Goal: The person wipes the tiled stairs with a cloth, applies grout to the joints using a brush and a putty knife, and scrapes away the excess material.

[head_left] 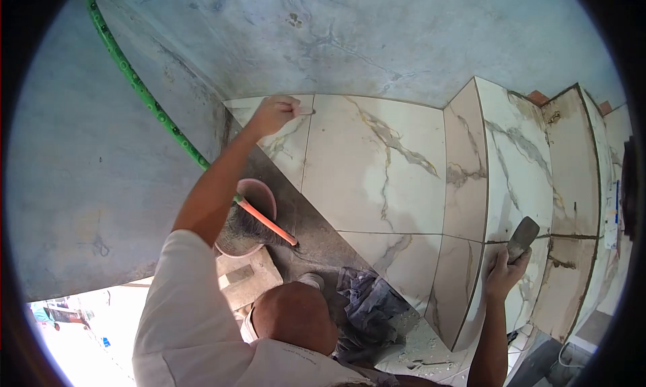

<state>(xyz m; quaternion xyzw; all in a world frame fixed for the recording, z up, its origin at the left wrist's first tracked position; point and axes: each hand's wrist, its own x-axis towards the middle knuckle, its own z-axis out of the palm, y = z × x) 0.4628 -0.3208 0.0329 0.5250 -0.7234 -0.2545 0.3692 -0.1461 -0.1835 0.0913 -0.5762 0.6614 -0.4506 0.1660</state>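
My left hand point(272, 114) is closed around a small pale flat piece point(304, 110). It is at the top of the vertical joint between two white marbled wall tiles point(370, 158), just below the blue-grey wall. Its exact kind is hard to make out. On the right, my right hand point(506, 276) grips a grey trowel point(523, 233) with a flat, rounded-corner blade pointing up, in front of the tiled step face. The handle is hidden in my fingers.
A green hose point(145, 94) hangs at the left, its orange end point(269, 220) crossing a pink bucket point(259, 188) with dark mesh-like material inside. Crumpled grey cloth point(367, 306) lies on the floor below. Tiled stepped ledges point(572, 165) with rough, stained joints stand at the right.
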